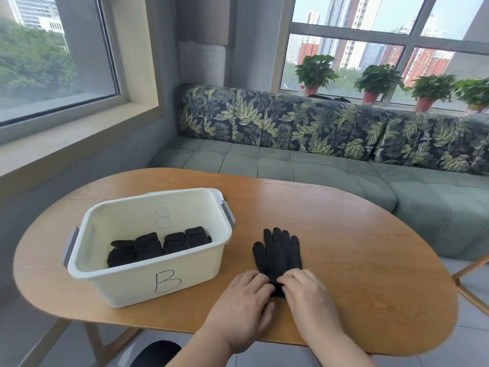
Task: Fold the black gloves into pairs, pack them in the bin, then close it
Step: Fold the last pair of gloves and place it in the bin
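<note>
Obs. 1, hands. I see the left hand (246,300) with its fingers curled down onto the near end of a black glove (277,250), at the cuff, pinching its left edge. The right hand (307,295) is also curled, fingertips bent in and nipping the same cuff from the right. The knuckles of the two hands are nearly touching. I cannot tell whether this is one glove or two stacked.

Obs. 2, pose. Both forearms come in from the bottom edge of the view and converge over the near side of the table (370,247). Both hands are palm down, backs toward me, low on the wood. The glove lies flat, its fingers spread and pointing away from me. Small dots show along its left side. The cuff is mostly hidden under the fingers.

Obs. 3, surroundings. At far left is a window (53,49). On the left part of the table stands a cream bin (127,282) with its top open, grey latches at its ends and a letter B (168,282) on the front wall. Folded gloves (158,246) sit in a row on its floor. The bin is near the left hand but apart from it. Behind the table runs a green sofa (291,165) with leaf-print cushions. Potted plants (315,70) stand on the sill at right.
</note>
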